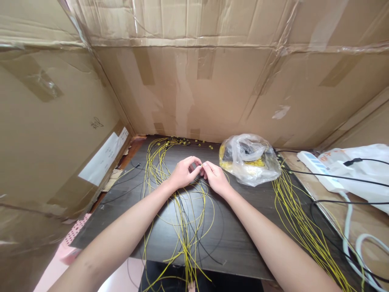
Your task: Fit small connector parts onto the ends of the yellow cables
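My left hand (184,172) and my right hand (215,177) meet above the middle of the dark table, fingertips almost touching. Both are closed in a pinch on a tiny black and yellow wire end (200,165); its exact shape is too small to make out. Beneath my hands and wrists spreads a loose bundle of thin yellow wires (186,227), with a few black wires among them, running down over the front edge. Behind my left hand, the far part of the bundle ends in small black tips (173,141). Several little yellow pieces (210,147) lie scattered near the back.
A clear plastic bag (251,174) holding small yellow parts sits at the right back. Another bunch of yellow wires (299,215) hangs down the table's right side. Beyond are a white power strip (322,172) and black cables. Cardboard walls (194,93) enclose the dark table (243,251).
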Motion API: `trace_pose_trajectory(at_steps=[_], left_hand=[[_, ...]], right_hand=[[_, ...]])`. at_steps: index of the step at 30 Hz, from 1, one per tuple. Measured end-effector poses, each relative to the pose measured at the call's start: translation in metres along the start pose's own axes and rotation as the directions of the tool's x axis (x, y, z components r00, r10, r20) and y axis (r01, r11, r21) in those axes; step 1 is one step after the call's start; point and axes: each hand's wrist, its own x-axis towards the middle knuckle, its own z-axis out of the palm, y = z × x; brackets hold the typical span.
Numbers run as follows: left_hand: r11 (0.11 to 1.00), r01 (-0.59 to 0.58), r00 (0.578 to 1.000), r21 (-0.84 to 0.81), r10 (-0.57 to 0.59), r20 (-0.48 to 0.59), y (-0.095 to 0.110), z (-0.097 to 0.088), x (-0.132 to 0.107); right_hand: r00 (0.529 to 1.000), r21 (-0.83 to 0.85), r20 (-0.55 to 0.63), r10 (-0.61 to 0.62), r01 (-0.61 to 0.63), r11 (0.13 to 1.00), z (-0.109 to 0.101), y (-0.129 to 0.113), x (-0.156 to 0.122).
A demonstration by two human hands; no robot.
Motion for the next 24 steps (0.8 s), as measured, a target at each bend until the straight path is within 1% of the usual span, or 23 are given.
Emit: trace_pose_trajectory(at_steps=[4,7,12,21,24], left_hand=[[1.000,0.024,1.000,0.013,-0.024,-0.005,0.000,0.000,0.001],[1.000,0.018,1.000,0.010,-0.018,-0.012,-0.001,0.000,0.001],[1.000,0.014,0.999,0.010,-0.013,-0.042,-0.004,0.000,0.001],[0.999,0.030,0.998,0.027,-0.029,-0.053,-0.006,0.001,0.001],[0.999,0.030,0.998,0.018,-0.029,-0.060,-0.007,0.001,0.001]], right_hand=[[0.999,-0.030,-0.037,-0.005,0.004,1.000,-0.001,-0.002,-0.001],[0.999,-0.025,-0.038,-0.016,0.016,1.000,0.000,-0.001,-0.001],[0.998,0.011,-0.055,-0.015,0.015,1.000,0.001,0.003,0.001],[0.998,0.121,-0.064,0.017,-0.009,0.993,0.003,0.010,0.004],[0.997,0.131,-0.068,0.021,-0.012,0.991,0.003,0.011,0.004]])
